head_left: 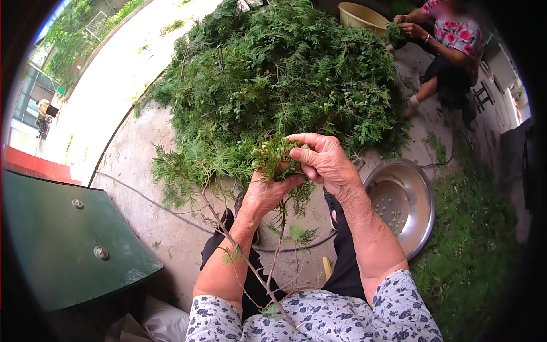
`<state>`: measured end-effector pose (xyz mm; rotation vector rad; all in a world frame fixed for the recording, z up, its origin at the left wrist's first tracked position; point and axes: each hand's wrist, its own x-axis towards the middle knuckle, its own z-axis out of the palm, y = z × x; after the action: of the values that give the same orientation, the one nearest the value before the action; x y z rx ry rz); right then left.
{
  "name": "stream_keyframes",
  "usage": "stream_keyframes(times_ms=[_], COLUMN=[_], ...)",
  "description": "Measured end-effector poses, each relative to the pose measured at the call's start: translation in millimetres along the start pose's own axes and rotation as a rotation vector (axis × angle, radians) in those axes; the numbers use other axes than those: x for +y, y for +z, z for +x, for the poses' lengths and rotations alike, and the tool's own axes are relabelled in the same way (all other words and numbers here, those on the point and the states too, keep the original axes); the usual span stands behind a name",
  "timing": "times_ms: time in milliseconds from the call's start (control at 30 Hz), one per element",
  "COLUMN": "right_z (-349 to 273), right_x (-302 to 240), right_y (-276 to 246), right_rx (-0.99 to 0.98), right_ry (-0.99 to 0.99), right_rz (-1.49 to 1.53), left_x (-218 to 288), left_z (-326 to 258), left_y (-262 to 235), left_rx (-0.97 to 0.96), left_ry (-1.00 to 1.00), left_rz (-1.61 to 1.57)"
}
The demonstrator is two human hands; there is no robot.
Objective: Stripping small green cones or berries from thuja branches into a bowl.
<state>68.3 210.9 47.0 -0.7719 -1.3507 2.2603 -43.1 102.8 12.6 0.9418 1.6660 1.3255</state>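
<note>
From here I see the left hand (265, 192) clasping a feathery green conifer sprig (269, 155), apparently to steady it for the right hand (329, 163) pinching its tip, just left of a round silvery metal basin (423, 196).

You hold a forked conifer branch (245, 257), its mostly bare brown stem (277, 301) pointing to six o'clock. One limb slants to eleven, ending in feathery green sprays (199, 165); another rises near twelve toward a tuft (273, 162) with pale green cones (262, 148).
</note>
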Motion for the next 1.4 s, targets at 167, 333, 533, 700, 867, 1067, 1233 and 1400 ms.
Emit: stream_keyframes(times_ms=[167,333,533,700,867,1067,1233,1400], right_z=[1.5,0.3,-0.2,1.8,6.0,4.2,-1.2,-1.0], right_x=[6.1,6.8,12.2,10.6,15.3,1.3,2.2,4.6], right_y=[3.5,5.5,6.0,1.5,-19.6,-3.9,4.5,4.0], right_rx=[0.118,0.162,0.184,0.096,-0.153,0.004,-0.018,-0.083], right_ry=[-0.091,-0.213,-0.222,0.027,0.116,-0.001,-0.027,-0.018], right_rz=[-0.056,-0.131,-0.246,0.202,0.548,0.318,0.116,-0.091], left_x=[7.0,17.0,11.1,9.0,19.6,18.3,20.4,20.4], left_z=[-1.8,-3.7,-1.9,-4.8,-6.8,-4.5,-7.5,-7.0], left_y=[3.7,0.3,5.2,3.8,-3.0,-7.4,-5.7,-6.5], left_rx=[-0.001,0.199,0.22,0.217,0.211,0.22,0.236,0.217], left_ry=[-0.021,-0.079,-0.103,-0.105,-0.211,-0.104,-0.055,0.001], left_rz=[-0.074,-0.469,-0.724,-0.82,-0.836,-0.794,-0.611,-0.486])
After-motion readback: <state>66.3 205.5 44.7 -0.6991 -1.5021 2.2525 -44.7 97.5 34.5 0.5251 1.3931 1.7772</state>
